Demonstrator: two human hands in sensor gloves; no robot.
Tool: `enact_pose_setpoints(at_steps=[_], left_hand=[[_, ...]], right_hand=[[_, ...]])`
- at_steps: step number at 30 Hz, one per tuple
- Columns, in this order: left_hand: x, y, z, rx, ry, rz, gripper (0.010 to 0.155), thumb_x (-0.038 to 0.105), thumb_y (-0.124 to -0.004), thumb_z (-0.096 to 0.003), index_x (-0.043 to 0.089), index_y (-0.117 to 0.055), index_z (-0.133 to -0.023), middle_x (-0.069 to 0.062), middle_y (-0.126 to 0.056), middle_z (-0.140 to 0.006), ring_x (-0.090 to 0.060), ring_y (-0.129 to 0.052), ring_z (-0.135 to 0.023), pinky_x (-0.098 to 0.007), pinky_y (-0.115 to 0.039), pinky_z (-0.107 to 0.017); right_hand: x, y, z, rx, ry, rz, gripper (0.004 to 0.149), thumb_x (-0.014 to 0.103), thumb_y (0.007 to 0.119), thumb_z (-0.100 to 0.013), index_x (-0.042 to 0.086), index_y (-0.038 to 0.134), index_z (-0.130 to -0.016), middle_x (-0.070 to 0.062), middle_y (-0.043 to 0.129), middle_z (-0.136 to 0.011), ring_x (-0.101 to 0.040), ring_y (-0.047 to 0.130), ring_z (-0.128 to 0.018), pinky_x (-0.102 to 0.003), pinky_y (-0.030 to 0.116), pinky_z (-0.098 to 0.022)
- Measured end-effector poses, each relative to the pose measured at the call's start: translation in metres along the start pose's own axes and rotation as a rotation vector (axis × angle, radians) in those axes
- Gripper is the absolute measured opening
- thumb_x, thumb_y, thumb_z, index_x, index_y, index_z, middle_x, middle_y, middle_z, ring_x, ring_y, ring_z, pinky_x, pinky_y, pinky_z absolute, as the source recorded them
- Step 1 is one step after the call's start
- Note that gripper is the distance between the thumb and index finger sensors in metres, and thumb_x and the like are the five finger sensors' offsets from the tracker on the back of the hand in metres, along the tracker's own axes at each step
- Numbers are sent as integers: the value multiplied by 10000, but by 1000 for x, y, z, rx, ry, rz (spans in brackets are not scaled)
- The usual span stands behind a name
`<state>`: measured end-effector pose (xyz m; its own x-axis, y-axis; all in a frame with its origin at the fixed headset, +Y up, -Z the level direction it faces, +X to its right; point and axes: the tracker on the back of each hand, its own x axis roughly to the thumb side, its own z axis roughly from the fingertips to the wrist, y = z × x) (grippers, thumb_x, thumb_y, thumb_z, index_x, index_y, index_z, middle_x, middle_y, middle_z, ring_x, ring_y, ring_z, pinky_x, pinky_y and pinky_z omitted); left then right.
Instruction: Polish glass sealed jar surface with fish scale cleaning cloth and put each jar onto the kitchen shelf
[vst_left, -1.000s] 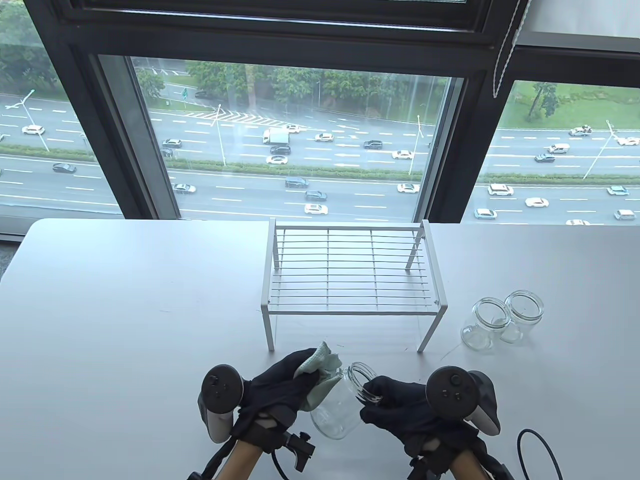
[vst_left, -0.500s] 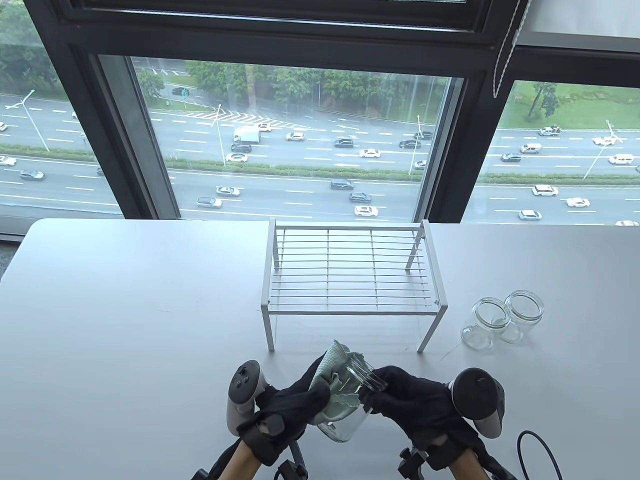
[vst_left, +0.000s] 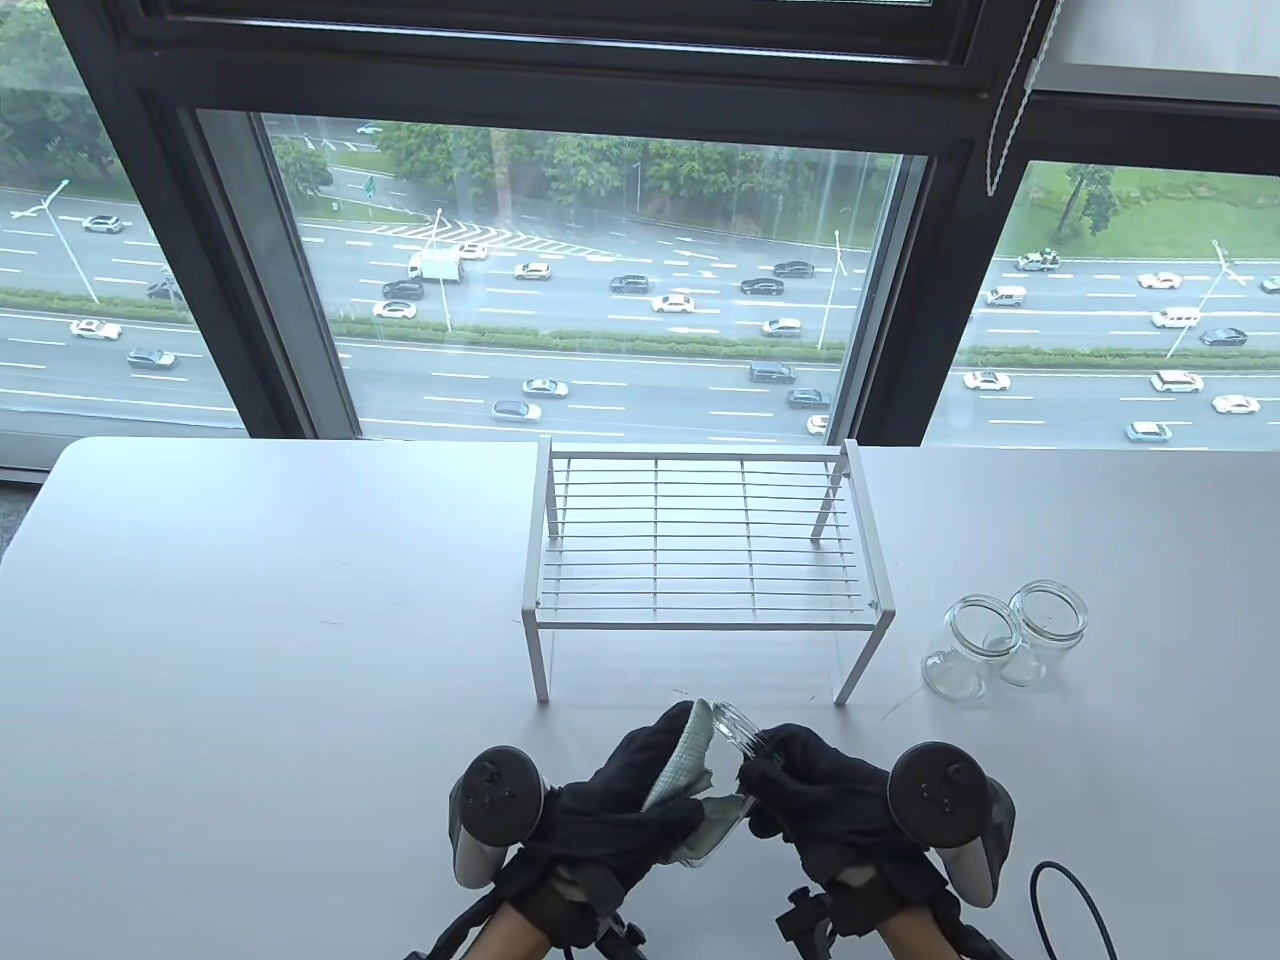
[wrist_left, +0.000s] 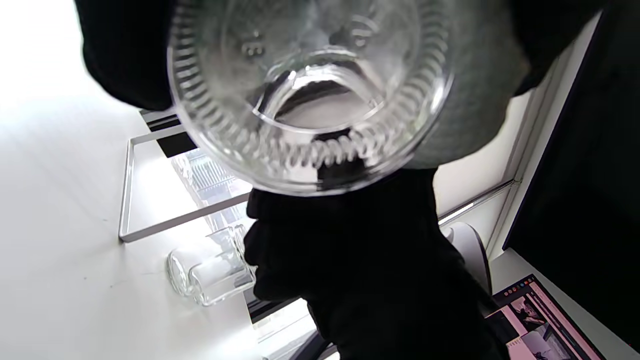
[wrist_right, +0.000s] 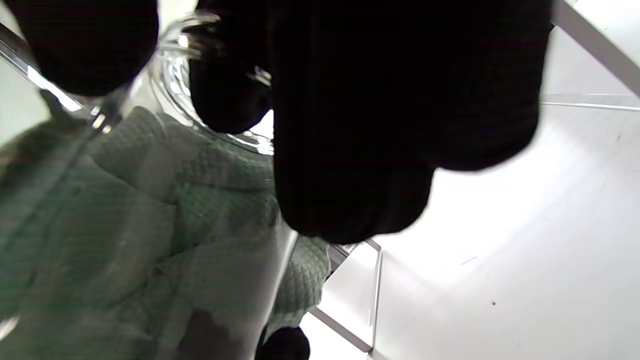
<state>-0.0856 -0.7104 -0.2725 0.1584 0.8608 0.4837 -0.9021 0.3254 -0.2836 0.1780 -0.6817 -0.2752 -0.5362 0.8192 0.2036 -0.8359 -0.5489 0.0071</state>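
Glass jar is held off the table at the near edge, tilted, mouth pointing up and away toward the shelf. Green cloth is wrapped on its left side, betw. glass and palm. Left hand has fingers curled round cloth & jar body, pressing cloth to the glass. Right hand pinches the jar at its threaded neck, fingertips at the rim. Wire shelf stands just beyond the hands, top bare. Two more jars stand upright, touching, to the right of the shelf. Black cable loops at the near right corner.
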Motion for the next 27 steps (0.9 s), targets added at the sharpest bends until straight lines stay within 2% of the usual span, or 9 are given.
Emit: enact_pose_setpoints(at_steps=[2,4,7,9,12,15,18,20,27], left_hand=[[0,1,0,62,-30,-44,700,714,-764,-480,428,-595,-1096,-295,-660,-1064,-531,-892,-751,-522,-890,-489],[-4,3,1,86,-14,74,686,701,-783,-482,414,-626,-1085,-294,-678,-1052,-535,-895,-733,-530,-889,-473],[-13,6,2,113,64,221,690,704,-780,-489,400,-626,-1089,-301,-690,-1042,-530,-913,-718,-519,-908,-460],[-23,3,2,78,142,441,690,703,-771,-506,391,-612,-1101,-307,-685,-1045,-529,-910,-722,-518,-908,-464],[-30,-4,-1,-25,188,753,694,708,-762,-523,378,-602,-1112,-312,-684,-1046,-528,-916,-718,-509,-917,-460],[-29,-9,0,-157,206,881,708,717,-752,-532,367,-574,-1121,-321,-657,-1050,-528,-908,-728,-499,-923,-467],[-27,-8,0,-191,207,842,722,717,-747,-534,369,-546,-1133,-327,-644,-1054,-530,-903,-733,-500,-924,-463],[-25,-6,0,-191,179,769,717,717,-716,-547,377,-512,-1144,-324,-621,-1070,-526,-889,-753,-499,-914,-475],[-8,2,-1,-61,50,235,721,705,-724,-520,409,-504,-1139,-318,-599,-1087,-547,-861,-765,-536,-886,-474]], right_hand=[[3,1,2,-17,27,0,543,650,801,-335,283,888,-726,-113,1101,-407,-191,1109,-231,-319,932,-174],[6,2,4,-15,22,-68,546,641,821,-345,264,894,-733,-84,1095,-362,-173,1101,-196,-312,927,-155],[3,2,-2,153,-23,-178,693,622,817,-374,236,757,-946,-109,1074,-489,-202,1101,-318,-330,928,-238],[-4,5,-8,299,-29,-335,736,585,833,-384,242,669,-1015,-133,1059,-533,-225,1095,-360,-347,923,-267],[-14,11,-16,439,-52,-517,696,502,875,-397,217,684,-1003,-80,1070,-551,-215,1096,-373,-349,921,-274],[-9,9,-18,445,-209,-376,691,579,898,-346,280,761,-953,-55,1071,-584,-233,1086,-403,-367,912,-292],[-1,2,-10,262,-317,-103,644,687,824,-323,334,846,-862,-40,1076,-609,-225,1092,-435,-361,919,-319],[1,2,-8,175,-343,-47,583,699,799,-317,364,884,-786,-69,1067,-649,-242,1089,-470,-373,916,-337],[-5,5,-5,48,-184,-22,550,723,782,-313,354,905,-701,-99,1084,-565,-234,1092,-390,-367,912,-294]])
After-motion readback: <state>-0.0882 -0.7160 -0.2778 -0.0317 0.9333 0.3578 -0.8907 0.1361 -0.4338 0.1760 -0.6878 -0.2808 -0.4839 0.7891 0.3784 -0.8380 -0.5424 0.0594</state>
